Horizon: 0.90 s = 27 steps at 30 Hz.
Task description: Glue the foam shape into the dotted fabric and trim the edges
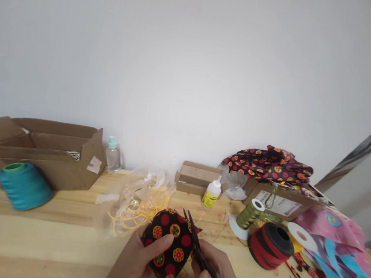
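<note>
My left hand (146,256) grips a rounded piece of black fabric (177,241) printed with red dots and orange and green flowers, its thumb pressed on the front. My right hand (212,265) is closed around black scissors (195,234). The scissor blades point up and away from me, slightly parted, at the fabric's right edge, where a small pointed bit of cloth sticks out. Behind the fabric lies a clear plastic bag (126,190) with yellow cord (128,216) on the table. What the lower fingers of my left hand do is hidden behind the fabric.
On the left are a turquoise thread cone (27,188), a cardboard box (73,173) and a clear bottle (113,157). A glue bottle (212,194) stands ahead. To the right are a green thread spool (248,216), red-black roll (268,246), patterned cloth (267,164) and blue ribbon (338,271).
</note>
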### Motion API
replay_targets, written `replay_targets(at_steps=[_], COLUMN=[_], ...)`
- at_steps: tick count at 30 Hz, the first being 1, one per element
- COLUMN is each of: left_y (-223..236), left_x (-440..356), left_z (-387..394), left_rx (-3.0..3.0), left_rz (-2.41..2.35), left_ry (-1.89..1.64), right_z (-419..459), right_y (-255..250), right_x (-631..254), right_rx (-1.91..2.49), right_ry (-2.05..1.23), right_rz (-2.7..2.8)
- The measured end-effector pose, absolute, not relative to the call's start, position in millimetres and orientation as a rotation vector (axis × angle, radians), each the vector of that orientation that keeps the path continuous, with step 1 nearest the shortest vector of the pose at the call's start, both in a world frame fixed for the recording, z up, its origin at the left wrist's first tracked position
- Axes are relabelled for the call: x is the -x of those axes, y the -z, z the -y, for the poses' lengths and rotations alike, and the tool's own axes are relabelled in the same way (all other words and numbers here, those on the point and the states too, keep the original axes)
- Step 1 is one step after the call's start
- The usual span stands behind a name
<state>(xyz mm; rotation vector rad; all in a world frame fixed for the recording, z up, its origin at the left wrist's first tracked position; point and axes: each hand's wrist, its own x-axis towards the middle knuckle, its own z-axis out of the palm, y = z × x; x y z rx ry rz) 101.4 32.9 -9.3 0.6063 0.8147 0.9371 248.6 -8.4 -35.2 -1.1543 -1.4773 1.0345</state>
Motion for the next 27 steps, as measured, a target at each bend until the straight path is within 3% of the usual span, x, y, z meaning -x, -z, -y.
replay_targets(at_steps=[7,27], left_y=[5.9,5.1], left_x=[-99.6,-88.2], left_z=[-32.4,-42.5], left_rx=[-0.623,-0.839], left_rz=[-0.801,-0.776], left_ry=[-0.901,-0.875], right_z=[10.1,13.9], right_y=[14.2,31.4], right_x=[-250.0,-273.9], right_rx=[0.994,1.272], right_ry=[-1.137,-1.029], right_rz=[1.434,1.601])
